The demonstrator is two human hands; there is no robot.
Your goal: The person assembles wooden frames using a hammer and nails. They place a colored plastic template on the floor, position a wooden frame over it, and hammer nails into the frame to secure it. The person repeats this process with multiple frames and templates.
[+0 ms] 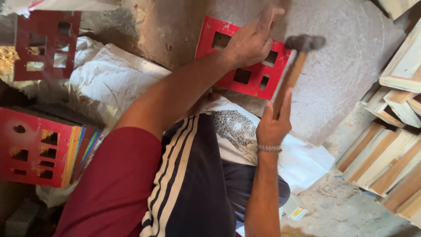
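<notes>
A red plate (250, 81) with several rectangular cut-outs lies on a round grey stone slab (351, 74). My left hand (252, 39) rests on the plate's upper part, fingers pointing up and to the right. A hammer (293, 70) with a wooden handle and dark metal head is gripped in my right hand (274, 123). The hammer head hovers at the plate's right edge, blurred.
Another red cut-out plate (46, 44) lies at the top left on white sacking (114, 79). A stack of red and coloured plates (44, 149) sits at the left. Wooden box frames (390, 158) pile up on the right.
</notes>
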